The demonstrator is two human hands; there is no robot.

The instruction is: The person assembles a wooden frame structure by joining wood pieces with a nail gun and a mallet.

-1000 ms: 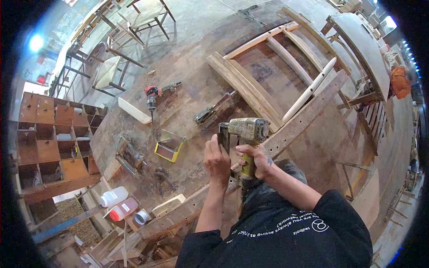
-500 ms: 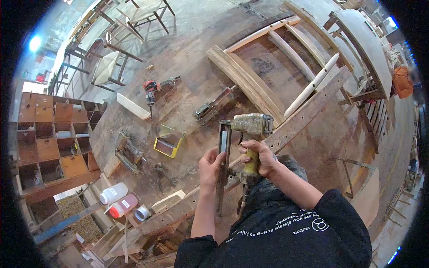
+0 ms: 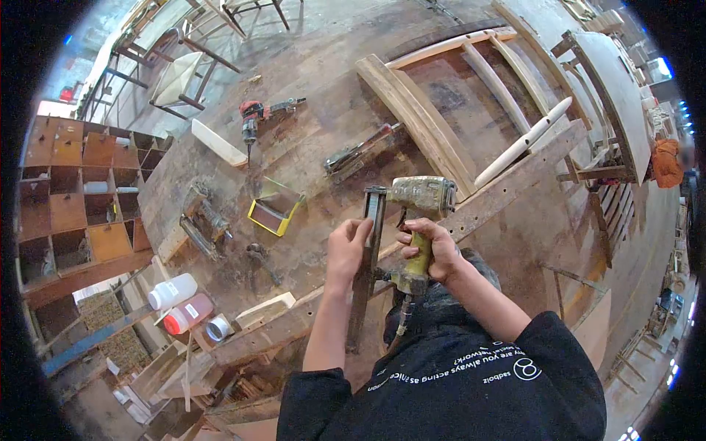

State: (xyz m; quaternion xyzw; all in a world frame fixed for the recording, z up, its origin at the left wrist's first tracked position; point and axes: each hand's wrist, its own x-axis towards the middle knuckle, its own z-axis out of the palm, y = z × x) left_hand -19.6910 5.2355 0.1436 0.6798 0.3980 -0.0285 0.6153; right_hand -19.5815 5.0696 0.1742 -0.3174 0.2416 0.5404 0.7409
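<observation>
A worn nail gun (image 3: 421, 193) with a yellow grip is held above the near edge of the wooden workbench. My right hand (image 3: 443, 253) is closed around its grip, fingers near the trigger. At the long dark magazine (image 3: 360, 305), my left hand (image 3: 346, 253) has thumb and fingertips pinched against the upper side. A pale strip shows in the magazine's top slot; whether the fingertips also hold nails is hidden. From the bottom of the grip runs an air hose (image 3: 404, 312). Just beyond the gun lies a wooden frame (image 3: 419, 121) with curved slats.
On the bench (image 3: 309, 176) lie a red drill (image 3: 251, 117), further tools (image 3: 360, 153), a yellow-edged box (image 3: 277, 219) and a pale wood piece (image 3: 218, 143). Bottles (image 3: 174, 291) stand at the left edge near a cubbyhole cabinet (image 3: 68, 213). Chairs (image 3: 178, 81) stand behind.
My left hand has shifted slightly up along the magazine, and less of the pale strip shows. The nail gun has moved slightly up and tilted. The whole view has shifted a little.
</observation>
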